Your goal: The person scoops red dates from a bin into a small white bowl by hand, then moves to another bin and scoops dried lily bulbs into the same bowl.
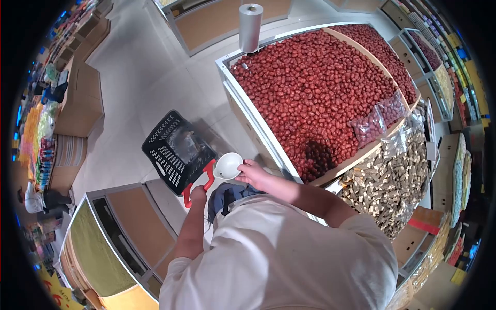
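My left hand [198, 194] is wrapped round the red handle [209, 175] of a black shopping basket [164, 166], which hangs tilted in front of me. Something in clear plastic [186, 144] lies inside the basket. In my right hand [253, 174] is a white bowl [228, 166], gripped by its rim and held just right of the basket handle. The bowl's inside faces up, with a small dark mark near its rim. To the right stands a wide bin heaped with red dried dates [310, 88]; neither hand touches it.
A roll of plastic bags [250, 28] stands on the date bin's far corner. Clear plastic bags [380, 119] lie on the dates. Beside them is a bin of brown and cream dried pieces [385, 175]. A green-topped bin [98, 248] stands at lower left. A person [39, 200] is far left.
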{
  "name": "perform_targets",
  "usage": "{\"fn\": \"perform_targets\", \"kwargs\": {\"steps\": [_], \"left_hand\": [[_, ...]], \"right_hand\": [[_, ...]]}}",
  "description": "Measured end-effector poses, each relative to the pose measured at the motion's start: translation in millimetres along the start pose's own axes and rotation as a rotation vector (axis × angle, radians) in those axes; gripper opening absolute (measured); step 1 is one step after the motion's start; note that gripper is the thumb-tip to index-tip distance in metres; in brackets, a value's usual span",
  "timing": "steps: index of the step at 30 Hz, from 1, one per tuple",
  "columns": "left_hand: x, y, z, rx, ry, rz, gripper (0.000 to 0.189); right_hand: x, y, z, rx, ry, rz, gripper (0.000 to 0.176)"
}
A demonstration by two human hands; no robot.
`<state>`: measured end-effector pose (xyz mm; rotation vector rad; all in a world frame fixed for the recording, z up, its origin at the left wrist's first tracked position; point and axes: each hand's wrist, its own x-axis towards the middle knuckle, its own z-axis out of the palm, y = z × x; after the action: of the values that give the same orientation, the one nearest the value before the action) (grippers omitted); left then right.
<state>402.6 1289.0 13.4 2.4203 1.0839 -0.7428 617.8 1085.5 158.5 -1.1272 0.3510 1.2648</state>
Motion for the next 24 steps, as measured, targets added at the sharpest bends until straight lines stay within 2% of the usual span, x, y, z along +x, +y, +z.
{"fn": "perform_targets", "kwargs": {"steps": [5,7,11,13,16,18,19,24], "left_hand": [[34.2,10.1,-25.5,0.079,-0.032,0.011,0.015],[43.2,13.7,-34.9,0.038,0.001,-0.025,0.015],[70.0,21.4,-52.0,0.005,-0.037,0.036,0.013],[77.7,25.2,-61.4,0.018,-0.040,0.066,0.022],[93.6,33.7,-72.0,0.025,-0.066,0.091,0.024],[98.1,43.6,-78.0,0.054,-0.064,0.110,0.024],[98.2,48.4,-81.0,0.066,-0.060,0.103,0.023],[114.4,50.6,-80.3,0.081,-0.074,0.117,0.025]], "right_hand": [[3.0,-30.2,-16.6,0.091,0.041,-0.013,0.034],[1.3,-30.8,-30.1,0.164,0.049,-0.060,0.041],[-8.6,-27.1,-47.7,0.235,0.073,-0.084,0.035],[-11.9,-24.8,-48.5,0.226,0.085,-0.080,0.036],[-7.7,-28.8,-42.9,0.204,0.085,-0.095,0.033],[-3.0,-36.3,-36.6,0.170,0.145,-0.019,0.034],[-0.9,-38.4,-33.1,0.240,0.110,-0.140,0.036],[13.1,-51.0,-21.1,0.393,0.108,-0.245,0.035]]}}
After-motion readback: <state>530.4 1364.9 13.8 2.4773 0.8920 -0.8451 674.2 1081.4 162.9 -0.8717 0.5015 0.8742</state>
